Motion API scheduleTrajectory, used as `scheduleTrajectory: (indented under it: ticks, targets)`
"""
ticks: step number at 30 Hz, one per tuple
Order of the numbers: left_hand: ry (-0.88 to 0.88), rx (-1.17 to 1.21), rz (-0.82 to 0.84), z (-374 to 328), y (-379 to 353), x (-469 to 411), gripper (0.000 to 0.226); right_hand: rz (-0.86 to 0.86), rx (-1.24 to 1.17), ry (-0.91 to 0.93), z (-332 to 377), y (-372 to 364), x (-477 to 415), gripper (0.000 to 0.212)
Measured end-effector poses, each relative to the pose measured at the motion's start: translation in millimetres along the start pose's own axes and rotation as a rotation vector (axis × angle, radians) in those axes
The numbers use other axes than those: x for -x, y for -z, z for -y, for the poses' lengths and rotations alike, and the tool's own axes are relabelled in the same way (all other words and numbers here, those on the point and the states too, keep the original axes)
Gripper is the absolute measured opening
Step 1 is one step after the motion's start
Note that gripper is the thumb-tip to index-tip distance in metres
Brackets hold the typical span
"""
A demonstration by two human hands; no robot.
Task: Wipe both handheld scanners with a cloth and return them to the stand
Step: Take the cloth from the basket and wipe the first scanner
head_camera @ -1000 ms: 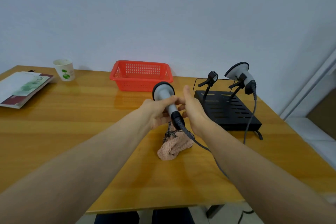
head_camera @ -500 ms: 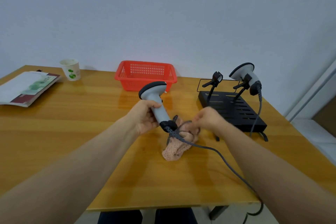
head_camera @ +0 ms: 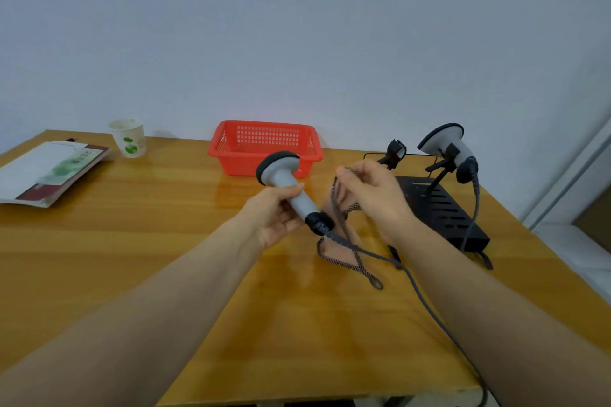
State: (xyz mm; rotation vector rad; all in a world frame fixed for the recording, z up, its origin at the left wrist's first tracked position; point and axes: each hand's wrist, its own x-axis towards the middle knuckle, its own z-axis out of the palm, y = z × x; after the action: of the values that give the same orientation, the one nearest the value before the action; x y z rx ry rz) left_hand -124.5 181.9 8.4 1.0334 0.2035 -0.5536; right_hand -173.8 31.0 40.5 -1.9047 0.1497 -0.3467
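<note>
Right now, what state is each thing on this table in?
Held scanner, off the stand, gripped by left hand.
Cloth, hanging from right hand, which pinches it.
Second scanner, docked on the stand.
Left cradle, empty.
Paper cup, upright.
Red basket, upright.

Light: even, soft, bright; source not seen.
Glare: pale sheen seen on glossy bench (head_camera: 139, 208) near far edge.
Shadows: faint, soft.
Blur: cloth (head_camera: 337, 198) smeared by motion.
Edges: wide-angle bending noted.
</note>
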Motion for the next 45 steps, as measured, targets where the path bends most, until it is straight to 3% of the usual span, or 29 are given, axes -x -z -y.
scheduleTrajectory:
  ticks: [6,9,11,14,18,25,28,35,38,42,45]
  targets:
    - [-0.003,-0.044,-0.068,1,-3,-8,0.047,0.175,-0.039,0.024,-4,-12,16,0.015]
    - [0.009,-0.028,-0.09,1,-2,-10,0.047,0.217,-0.086,-0.009,-2,-12,16,0.025]
    - [0.007,-0.031,-0.106,1,-3,-11,0.051,0.202,-0.055,-0.015,-5,-11,13,0.027]
    - [0.002,-0.029,-0.113,1,-6,-12,0.051,0.183,0.023,0.018,-9,-12,12,0.004]
    - [-0.001,-0.027,-0.119,1,-8,-12,0.047,0.139,0.155,0.05,-18,-17,10,0.033]
    - [0.013,-0.015,-0.159,-2,-14,-15,0.051,0.036,0.469,0.234,-19,-30,17,0.028]
    - [-0.011,0.0,-0.155,-4,-14,-16,0.052,0.019,0.241,0.228,-20,-29,14,0.011]
    - [-0.08,0.013,-0.113,-11,-14,-17,0.054,0.018,-0.126,0.131,-20,-26,7,0.018]
    - [-0.08,0.005,-0.107,-9,-10,-16,0.051,0.044,-0.15,0.081,-21,-27,6,0.013]
    - [-0.096,0.046,-0.083,-6,-7,-14,0.041,-0.043,-0.163,-0.02,-21,-19,2,0.009]
    - [-0.098,0.043,-0.046,-4,-11,-11,0.04,0.068,-0.143,-0.03,-15,-21,8,0.007]
